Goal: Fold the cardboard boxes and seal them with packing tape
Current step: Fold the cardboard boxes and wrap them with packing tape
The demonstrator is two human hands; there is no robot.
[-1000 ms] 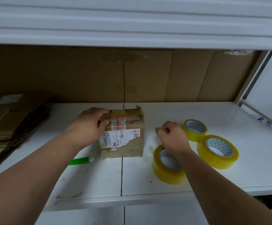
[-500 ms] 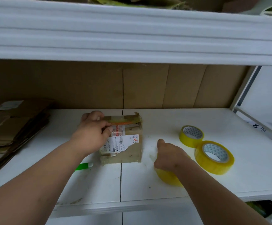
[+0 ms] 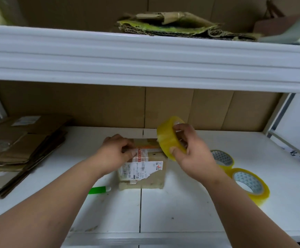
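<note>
left hand (image 3: 116,153) pressing box (image 3: 145,173) top, right hand (image 3: 192,153) gripping tape roll (image 3: 168,138) above it

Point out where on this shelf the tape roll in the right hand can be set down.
Bare shelf lies in front of the box, between both forearms, and behind the two resting rolls, toward the back wall. Crowded: the flattened cardboard stack on the left, and the green marker by the box.

A single head-worn camera looks forward and down, close over the white shelf (image 3: 181,203); the upper shelf's edge (image 3: 145,59) crosses the frame's top.
</note>
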